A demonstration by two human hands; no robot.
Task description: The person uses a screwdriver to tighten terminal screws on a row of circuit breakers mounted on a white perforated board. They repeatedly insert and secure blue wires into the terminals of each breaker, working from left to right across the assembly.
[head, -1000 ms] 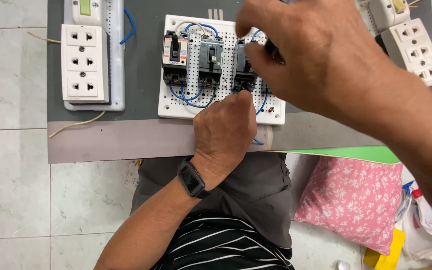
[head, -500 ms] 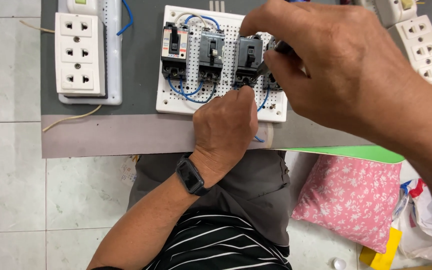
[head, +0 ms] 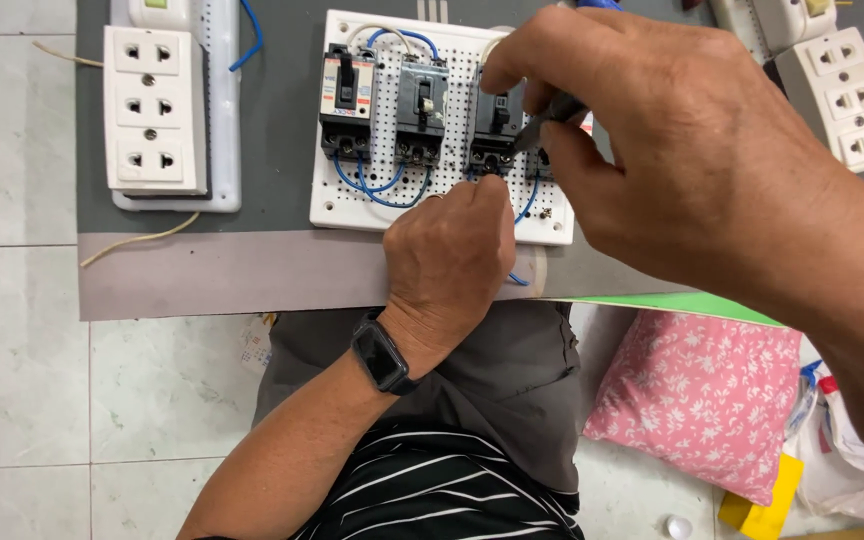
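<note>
At the breaker [head: 495, 125], right hand [head: 652, 150] clamped on a tool [head: 550, 115] slanting down-left; left hand [head: 449, 255] closed.

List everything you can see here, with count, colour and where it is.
Perforated panel: one, white, top centre of the board.
Circuit breakers: at least three, black, in a row on the panel.
Wires: several, blue, looped below the breakers.
Socket strip: one, white, upper left.
Second socket strip: one, white, upper right.
Board: one, grey.
Cushion: one, pink floral, lower right.
Watch: one, black, left wrist.
Left hand: at the panel's lower edge.
Right hand: grips a dark tool.
</note>
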